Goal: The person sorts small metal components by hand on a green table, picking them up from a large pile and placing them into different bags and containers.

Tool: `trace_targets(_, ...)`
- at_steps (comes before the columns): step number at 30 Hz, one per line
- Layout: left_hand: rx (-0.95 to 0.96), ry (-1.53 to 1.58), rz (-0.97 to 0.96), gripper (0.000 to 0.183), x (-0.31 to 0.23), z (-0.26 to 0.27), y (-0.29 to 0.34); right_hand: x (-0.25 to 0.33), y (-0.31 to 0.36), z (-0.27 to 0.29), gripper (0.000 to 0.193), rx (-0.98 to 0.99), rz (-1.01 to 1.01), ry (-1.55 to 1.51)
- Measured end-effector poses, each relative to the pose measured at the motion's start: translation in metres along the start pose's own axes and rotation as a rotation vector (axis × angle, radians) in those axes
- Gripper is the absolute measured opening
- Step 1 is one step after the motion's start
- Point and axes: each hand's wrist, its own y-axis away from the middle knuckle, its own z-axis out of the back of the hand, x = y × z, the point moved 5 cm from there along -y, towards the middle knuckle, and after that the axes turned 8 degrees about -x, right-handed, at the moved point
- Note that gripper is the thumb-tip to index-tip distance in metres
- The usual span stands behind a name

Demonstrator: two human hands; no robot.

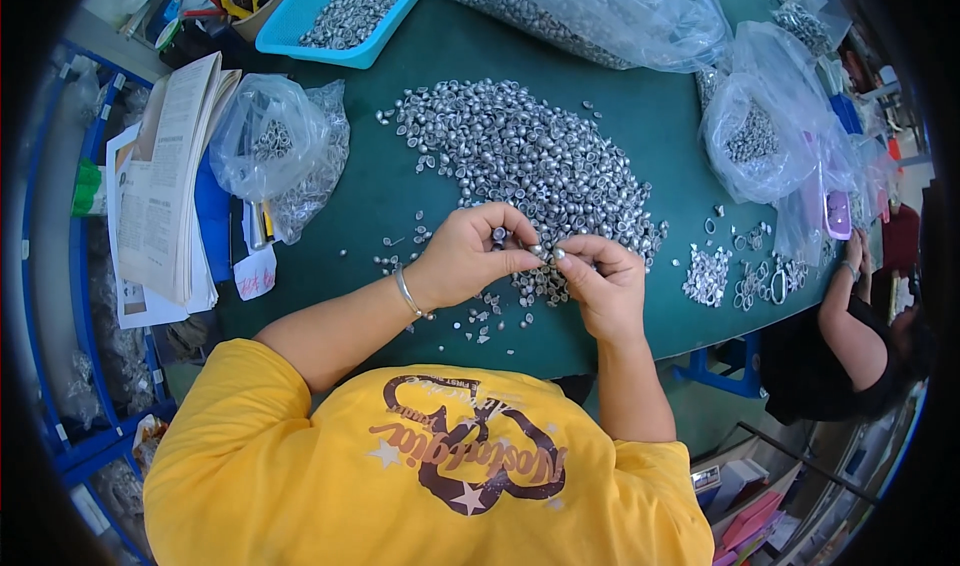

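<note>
At the near edge of a heap of small silver dome-shaped metal caps (540, 131), my two hands meet fingertip to fingertip. My left hand (462, 258), with a silver bangle (404, 291) on its wrist, is closed in a pinch on a metal cap (537, 250). Another cap (499, 234) shows against its curled fingers. Thumb and forefinger of my right hand (608, 284) pinch a second small cap (559, 254), right beside the first. Whether the two pieces touch is too small to tell. Loose caps and bits (485, 316) lie scattered just below my hands.
On the green table (370, 181), a blue basket (345, 54) holds more metal pieces. Plastic bags of parts (265, 136) stand left, with others behind and right. Flat silver pieces (707, 276) and rings (752, 284) lie right. Papers (170, 191) stand left. Another person (850, 336) works at far right.
</note>
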Motion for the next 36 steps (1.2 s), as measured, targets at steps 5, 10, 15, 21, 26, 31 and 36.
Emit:
trace_targets(5,0.003,0.233,0.212,0.015,0.002,-0.002,0.004,-0.001,0.002,-0.002,0.013,0.035,-0.001,-0.026)
trace_targets(10,0.040,0.529,0.410,0.014,0.009,-0.007,0.009,0.001,0.004,-0.007,0.012,0.080,-0.012,-0.104)
trace_targets(15,0.150,0.841,0.402,0.009,0.010,-0.005,0.013,-0.006,0.009,-0.009,0.011,0.331,-0.243,-0.797)
trace_targets(21,0.156,1.056,0.427,0.015,-0.009,0.005,0.016,0.006,-0.008,0.018,0.011,0.083,-0.189,-0.173)
trace_targets(26,0.447,0.880,-0.164,0.023,-0.106,0.012,0.016,0.033,-0.027,0.001,0.010,-0.116,0.630,1.127)
trace_targets(31,0.674,0.770,-0.732,0.016,-0.198,0.047,0.061,0.034,-0.033,-0.017,0.006,0.034,0.709,1.393)
trace_targets(36,0.636,0.729,-0.881,0.016,-0.215,0.057,0.082,0.032,-0.033,-0.018,0.005,0.061,0.730,1.481)
